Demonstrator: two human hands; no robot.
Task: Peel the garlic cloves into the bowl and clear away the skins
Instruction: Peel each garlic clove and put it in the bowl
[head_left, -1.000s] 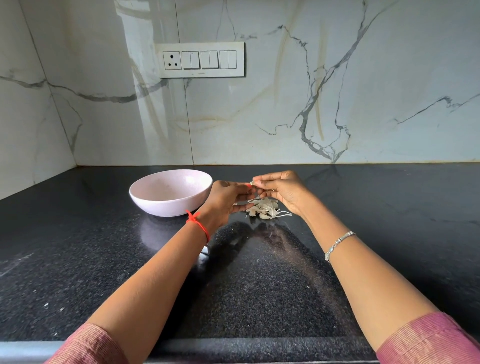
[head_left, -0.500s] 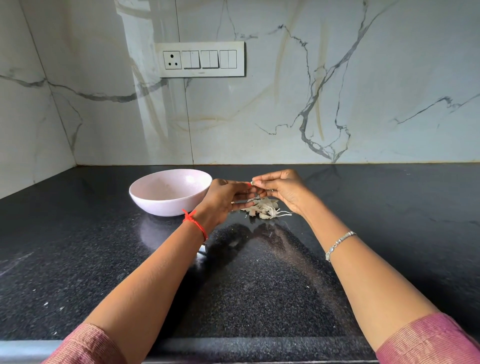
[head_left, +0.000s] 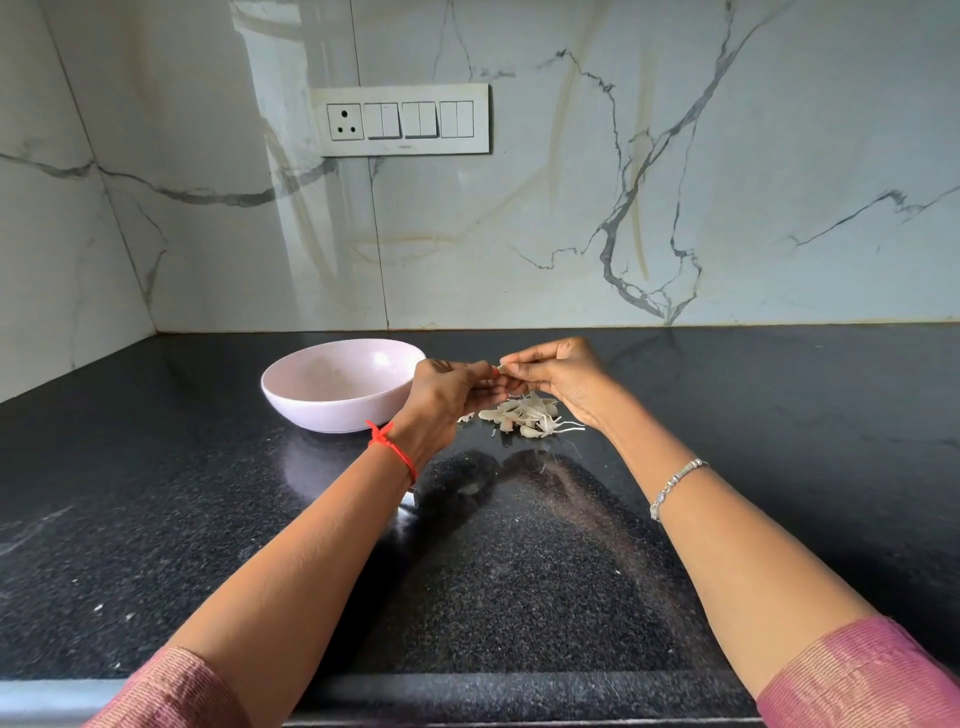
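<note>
The marble wall (head_left: 675, 156) fills the far side, with a white switch panel (head_left: 405, 120) set in it up to the left. Below it the black speckled counter (head_left: 156, 519) runs from the near edge to the wall, and both my forearms reach out over it in pink sleeves (head_left: 857, 670).

The pale pink bowl (head_left: 322, 410) stands on the counter left of centre, toward the far side. My left hand (head_left: 447, 395) is just to its right and hides a little of its right rim.

My right hand (head_left: 561, 376) is raised above the counter, thumb and forefinger tight on a small pale bit of garlic (head_left: 500, 368); whether it is clove or skin I cannot tell. My left hand's fingers are curled in and meet the right hand's fingertips at that same spot, but their own backs hide what they hold, so I cannot tell if they have it too.

Under and just near of my fingertips a small heap of garlic skins (head_left: 524, 415) lies on the counter, right of the bowl and apart from it. My right hand partly covers its far edge.

A red thread (head_left: 395, 449) circles my left wrist, a silver bracelet (head_left: 675, 486) my right.
</note>
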